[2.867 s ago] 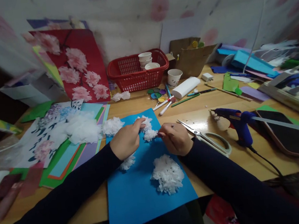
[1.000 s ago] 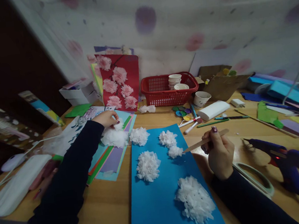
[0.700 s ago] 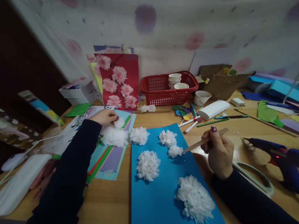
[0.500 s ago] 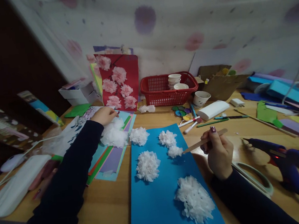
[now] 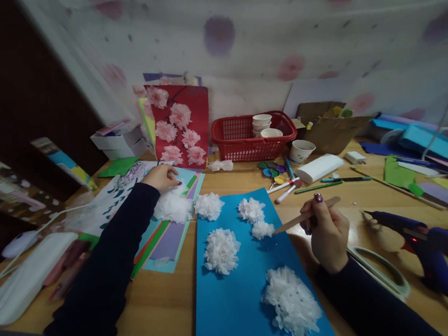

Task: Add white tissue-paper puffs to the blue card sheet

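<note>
While the left hand (image 5: 162, 176) reaches out toward the bench's far left side, its fingers are pinched on the top of a loose heap of white tissue (image 5: 172, 205), soft and crumpled, which lies on a fan of coloured paper sheets (image 5: 163, 237). Just right of the heap a fluffy white paper flower (image 5: 209, 206) sits at the far left corner of a smooth blue card (image 5: 236, 299), which runs from the middle of the bench to its near edge. On the card lie four more ruffled tissue flowers: a round one (image 5: 221, 250) near its left edge, two small ones touching each other, (image 5: 251, 209) and (image 5: 262, 230), near its far edge, and a large one (image 5: 291, 302) toward its near right corner. Behind them, a red card with pink paper blossoms (image 5: 180, 125) leans upright against the wall. Beside it a red plastic basket (image 5: 241, 143) with lattice walls holds a stack of white paper cups (image 5: 261, 124); another paper cup (image 5: 300, 151) stands on the bench just right of it. The right hand (image 5: 325, 232) is closed around a flat wooden stick (image 5: 305, 215), whose tip touches the lower small flower. Scissors (image 5: 380, 274) with pale handles lie beside that wrist, and a blue glue gun (image 5: 421, 244) stands near the right edge.
</note>
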`<action>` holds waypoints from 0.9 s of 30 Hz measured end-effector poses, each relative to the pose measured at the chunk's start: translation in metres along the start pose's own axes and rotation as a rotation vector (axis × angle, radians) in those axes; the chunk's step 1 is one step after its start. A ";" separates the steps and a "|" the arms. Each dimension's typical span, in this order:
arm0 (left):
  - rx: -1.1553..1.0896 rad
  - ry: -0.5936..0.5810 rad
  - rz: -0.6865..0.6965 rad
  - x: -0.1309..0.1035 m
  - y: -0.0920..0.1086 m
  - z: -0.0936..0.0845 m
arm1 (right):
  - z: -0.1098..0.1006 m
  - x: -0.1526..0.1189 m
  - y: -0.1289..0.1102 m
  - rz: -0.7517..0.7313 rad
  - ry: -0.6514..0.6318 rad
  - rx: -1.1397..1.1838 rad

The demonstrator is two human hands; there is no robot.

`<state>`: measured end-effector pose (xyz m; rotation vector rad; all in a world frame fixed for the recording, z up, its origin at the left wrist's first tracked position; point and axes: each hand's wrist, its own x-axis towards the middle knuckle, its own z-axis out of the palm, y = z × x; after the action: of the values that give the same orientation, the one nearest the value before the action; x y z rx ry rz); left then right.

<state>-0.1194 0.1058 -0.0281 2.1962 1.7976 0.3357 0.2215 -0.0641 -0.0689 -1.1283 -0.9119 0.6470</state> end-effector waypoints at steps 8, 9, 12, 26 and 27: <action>0.012 -0.033 0.011 0.001 0.001 -0.001 | 0.000 0.000 0.000 -0.009 -0.003 -0.012; 0.011 -0.041 0.019 0.002 0.001 -0.002 | 0.000 0.000 0.000 -0.010 -0.005 -0.012; -0.003 -0.071 0.043 0.002 0.002 -0.003 | -0.001 0.000 0.001 -0.005 -0.015 -0.011; -0.066 -0.047 0.094 0.005 -0.002 0.013 | 0.000 0.000 0.001 -0.001 -0.018 -0.016; -0.073 -0.028 0.095 0.004 -0.001 0.015 | 0.000 0.000 0.001 -0.001 -0.018 -0.017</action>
<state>-0.1144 0.1089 -0.0423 2.2289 1.6437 0.3823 0.2216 -0.0640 -0.0699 -1.1387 -0.9349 0.6503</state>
